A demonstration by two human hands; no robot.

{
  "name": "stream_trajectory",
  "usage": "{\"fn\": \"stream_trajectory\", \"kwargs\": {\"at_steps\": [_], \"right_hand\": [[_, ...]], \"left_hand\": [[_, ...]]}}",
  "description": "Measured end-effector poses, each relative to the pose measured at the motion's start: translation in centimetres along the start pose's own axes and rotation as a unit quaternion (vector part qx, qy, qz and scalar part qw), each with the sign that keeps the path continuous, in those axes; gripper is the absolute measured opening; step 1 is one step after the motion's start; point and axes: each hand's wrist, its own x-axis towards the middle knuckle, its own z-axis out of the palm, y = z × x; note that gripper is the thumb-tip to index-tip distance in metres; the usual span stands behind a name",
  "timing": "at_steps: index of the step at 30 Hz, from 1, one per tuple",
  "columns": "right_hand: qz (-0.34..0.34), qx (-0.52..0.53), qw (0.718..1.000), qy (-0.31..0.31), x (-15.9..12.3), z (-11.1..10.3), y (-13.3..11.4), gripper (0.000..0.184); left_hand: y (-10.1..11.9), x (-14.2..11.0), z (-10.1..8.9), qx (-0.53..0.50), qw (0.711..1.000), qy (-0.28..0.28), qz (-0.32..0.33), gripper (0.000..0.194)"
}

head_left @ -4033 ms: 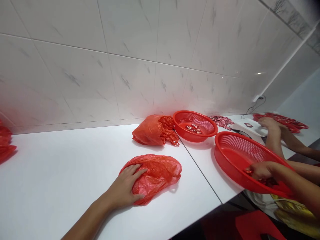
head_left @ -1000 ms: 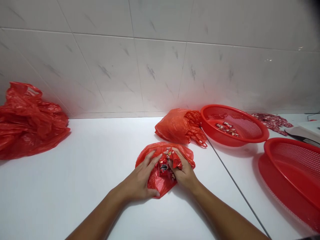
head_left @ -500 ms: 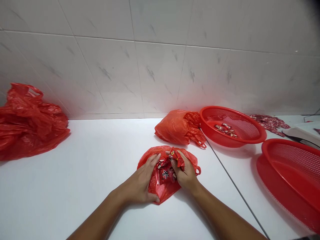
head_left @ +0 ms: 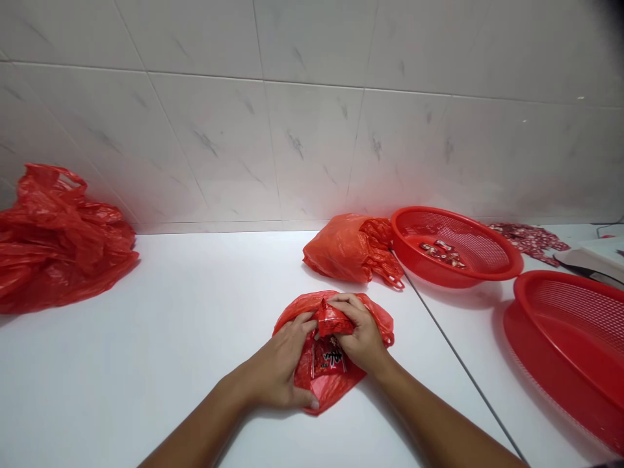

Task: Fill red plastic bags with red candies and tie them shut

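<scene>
A red plastic bag [head_left: 316,389] lies open on the white tabletop between my hands. My left hand [head_left: 280,370] grips its left side, thumb at the near edge and fingertips over the opening. My right hand [head_left: 363,335] is closed on a small shiny red packet [head_left: 334,320] above the bag's mouth. Inside the bag sits another red packet [head_left: 329,359] with black lettering. Whatever lies deeper in the bag is hidden by my hands and the packets.
Behind the bag rests a filled orange-red plastic bag [head_left: 336,250]. To its right stands a red mesh basket [head_left: 455,276] with several small wrapped pieces [head_left: 443,255]. Another red basket [head_left: 550,338] stands nearer on the right. A crumpled red bag [head_left: 63,247] lies far left, against the tiled wall [head_left: 214,149].
My right hand has turned the packet it holds, so a broader red face shows above the bag's mouth. More of the lettered packet below is visible. My left hand stays on the bag.
</scene>
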Motion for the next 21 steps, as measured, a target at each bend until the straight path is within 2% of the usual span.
{"fn": "stream_trajectory", "kwargs": {"at_steps": [4, 8, 12, 17, 21], "right_hand": [[0.002, 0.014, 1.000, 0.012, -0.1, -0.3, 0.7, 0.049], [-0.009, 0.015, 1.000, 0.020, -0.1, -0.8, 0.6, 0.056], [0.016, 0.008, 1.000, 0.005, 0.0, -0.8, 0.3, 0.058], [0.042, 0.027, 0.999, 0.014, 0.2, -0.5, 0.5, 0.036], [0.037, 0.003, 0.999, 0.017, 0.5, -0.5, 1.0, 0.033]], "left_hand": [[0.7, 0.0, -0.5, -0.013, 1.000, -0.012, -0.004, 0.118], [1.8, 0.4, -1.2, 0.004, 1.000, -0.005, 0.027, 0.109], [2.3, 0.8, -1.3, 0.018, 0.998, 0.009, 0.064, 0.090], [2.5, 1.2, -1.1, 0.048, 0.994, 0.066, 0.072, 0.057], [1.8, 1.2, -1.0, 0.082, 0.986, 0.146, 0.017, 0.047]]}}
